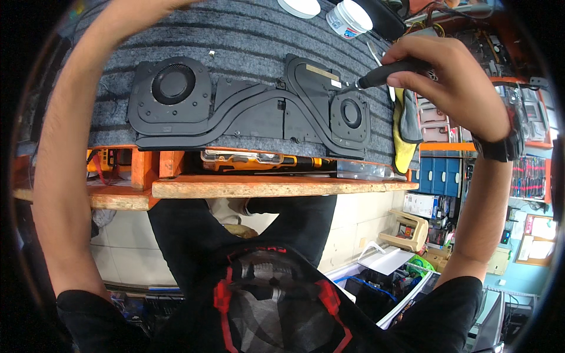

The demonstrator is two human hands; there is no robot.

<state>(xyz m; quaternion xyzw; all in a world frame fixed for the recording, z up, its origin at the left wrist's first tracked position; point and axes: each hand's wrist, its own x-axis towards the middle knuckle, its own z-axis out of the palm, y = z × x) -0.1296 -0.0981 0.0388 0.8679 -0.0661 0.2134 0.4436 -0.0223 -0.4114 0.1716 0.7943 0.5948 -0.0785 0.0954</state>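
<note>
On the desk [276, 187] lies a grey ribbed mat [247, 35], and on it rests a black cooling assembly with two fans [247, 109]. At the far edge stand a small white jar [348, 17] and a white lid [299, 7]. A yellow and grey cloth [405, 126] hangs over the right side of the mat. The right hand [453, 82] has its grip closed around a black-handled screwdriver [388, 70], whose tip is at the right fan's upper corner. The left hand is out of view; only the left forearm [70, 117] shows.

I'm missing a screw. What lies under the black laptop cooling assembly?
Only grey ribbed mat shows around the cooling assembly. Whatever lies beneath its fans and heat pipes is covered.
</note>
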